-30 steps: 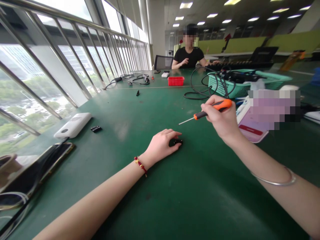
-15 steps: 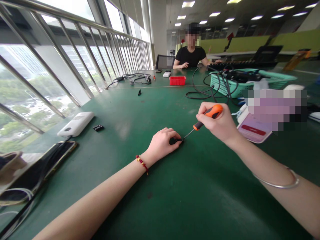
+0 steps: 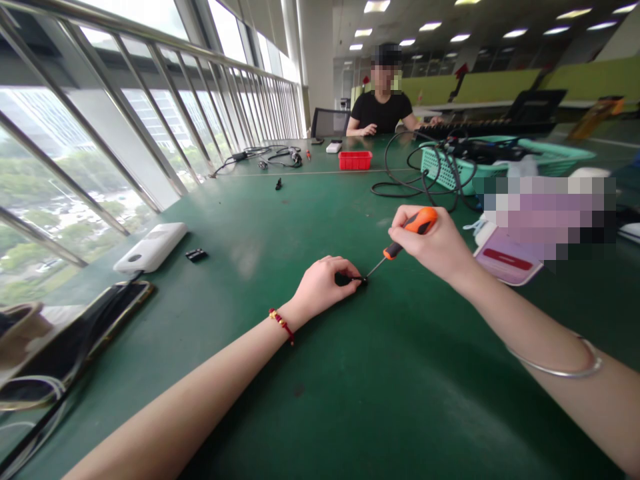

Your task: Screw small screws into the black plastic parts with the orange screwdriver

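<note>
My left hand [image 3: 323, 285] rests on the green tabletop [image 3: 320, 413], its thumb and fingers closed around a small black part [image 3: 345, 279]. The part's exact kind is hard to make out. In my right hand [image 3: 437, 237] is a screwdriver [image 3: 397, 248] with an orange and dark grey handle. Its thin shaft slants down to the left, and the tip meets the right end of the black part.
At left lie a black piece [image 3: 197, 255], a white power bank [image 3: 151, 248] and a phone [image 3: 115, 320] with cables. Farther off are a red bin [image 3: 355, 160], a green basket [image 3: 440, 168] with cables, and a seated person [image 3: 383, 110]. A purple case [image 3: 510, 257] lies at right.
My right hand has moved left and down, bringing the screwdriver tip from above the table to the black part. My left hand has kept its hold. The camera view shifted slightly.
</note>
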`<state>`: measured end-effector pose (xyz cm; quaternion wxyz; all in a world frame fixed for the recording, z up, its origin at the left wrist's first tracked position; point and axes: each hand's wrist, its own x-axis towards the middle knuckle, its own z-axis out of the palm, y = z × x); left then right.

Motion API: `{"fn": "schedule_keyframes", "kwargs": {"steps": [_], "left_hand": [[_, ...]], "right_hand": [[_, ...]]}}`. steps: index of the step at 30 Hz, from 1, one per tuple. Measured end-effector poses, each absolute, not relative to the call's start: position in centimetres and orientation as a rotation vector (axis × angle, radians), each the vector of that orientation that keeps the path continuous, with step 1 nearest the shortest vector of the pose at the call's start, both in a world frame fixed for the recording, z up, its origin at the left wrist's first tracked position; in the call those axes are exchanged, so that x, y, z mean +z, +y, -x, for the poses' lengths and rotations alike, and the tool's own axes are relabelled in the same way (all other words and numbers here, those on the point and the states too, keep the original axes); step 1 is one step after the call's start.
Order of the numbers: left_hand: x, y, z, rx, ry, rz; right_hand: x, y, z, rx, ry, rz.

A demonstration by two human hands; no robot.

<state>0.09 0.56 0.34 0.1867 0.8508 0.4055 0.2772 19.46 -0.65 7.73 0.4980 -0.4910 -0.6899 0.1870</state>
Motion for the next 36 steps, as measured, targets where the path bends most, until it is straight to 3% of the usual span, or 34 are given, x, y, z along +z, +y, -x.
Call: {"fn": "schedule_keyframes", "kwargs": {"steps": [11, 17, 25, 32, 36], "left_hand": [[0.3, 0.5, -0.1, 0.801, 1.168, -2.379], [0.3, 0.4, -0.1, 0.826, 1.199, -2.379], [0.4, 0.5, 0.0, 0.816, 1.214, -2.369], [0.5, 0.4, -0.1, 0.806, 1.216, -2.354], [0.7, 0.3, -0.2, 0.792, 1.224, -2.347]], "right_hand": [[8.5, -0.7, -20.0, 0.556, -1.769, 1.141], [9.0, -1.5, -19.6, 0.289, -1.721, 1.328], [8.4, -1.0, -19.8, 0.402, -1.749, 1.129], [8.3, -1.2, -19.6, 0.148, -1.694, 1.326], [8.4, -1.2, -19.8, 0.208, -1.717, 1.303]]}}
